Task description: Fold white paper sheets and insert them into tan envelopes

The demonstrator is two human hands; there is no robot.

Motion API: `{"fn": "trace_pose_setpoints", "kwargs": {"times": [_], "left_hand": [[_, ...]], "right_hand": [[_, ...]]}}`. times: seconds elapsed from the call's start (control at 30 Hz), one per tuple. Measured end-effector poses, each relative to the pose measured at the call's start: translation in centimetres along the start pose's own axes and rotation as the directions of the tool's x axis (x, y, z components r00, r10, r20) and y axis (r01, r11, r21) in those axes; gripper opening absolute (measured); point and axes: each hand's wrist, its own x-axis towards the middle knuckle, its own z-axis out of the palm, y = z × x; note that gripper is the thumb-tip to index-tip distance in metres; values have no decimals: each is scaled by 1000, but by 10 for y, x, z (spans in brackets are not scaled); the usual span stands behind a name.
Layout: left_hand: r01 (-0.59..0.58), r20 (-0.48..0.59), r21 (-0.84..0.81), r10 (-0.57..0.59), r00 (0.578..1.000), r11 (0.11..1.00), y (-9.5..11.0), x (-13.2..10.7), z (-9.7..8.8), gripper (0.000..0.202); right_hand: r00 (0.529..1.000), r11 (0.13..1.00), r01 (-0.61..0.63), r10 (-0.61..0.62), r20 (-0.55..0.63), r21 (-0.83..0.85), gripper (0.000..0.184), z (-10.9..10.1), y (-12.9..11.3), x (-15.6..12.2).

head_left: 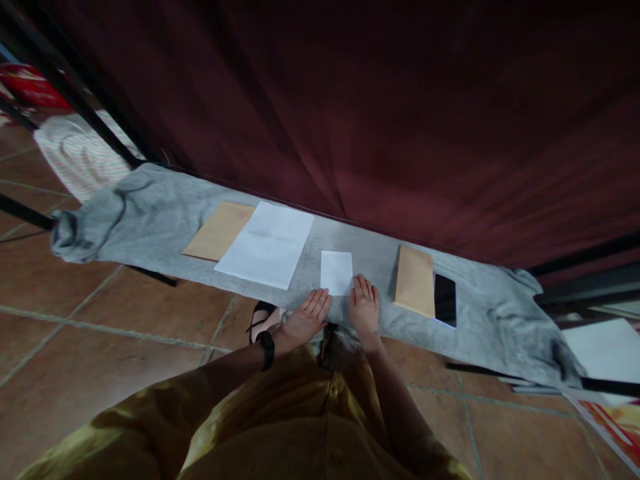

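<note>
Head view. The left hand (306,315) and right hand (364,308) are lying palm-down on the cloth-draped table (380,257). Their fingers are extended and held close together, pinching nothing. The tips are touching the near corners of the small white paper (336,270), apparently steadying it flat. It is lying between a large white sheet (267,245) and a brown envelope (414,280) (a dark phone (445,299) adjoining). The drape is concealing the tabletop, and the curtain (400,120) is hiding everything beyond.

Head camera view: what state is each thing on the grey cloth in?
small white paper, folded, lying flat.
left envelope, flat, partly covered.
large white sheet, unfolded, creased, overlapping left envelope.
right envelope, flat, uncovered.
phone, face up, screen dark.
left hand, open, flat, fingertips at small white paper.
right hand, open, flat, fingertips at small white paper.
grey cloth, spread, bunched at both ends.
</note>
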Motion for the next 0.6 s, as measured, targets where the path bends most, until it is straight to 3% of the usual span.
{"fn": "trace_pose_setpoints", "kwargs": {"times": [0.13,0.3,0.6], "left_hand": [[19,-25,-2,-19,1000,1000,-1,0,1,73],[33,-42,18,-32,999,999,-2,-3,0,71],[38,-115,-54,-44,992,998,-6,4,-15,64]], "right_hand": [[999,999,-35,35,33,14,48,-2,-1,1],[999,997,-39,40,-19,66,47,-2,-1,1],[998,996,-58,58,4,69,47,-3,-1,2]]}}
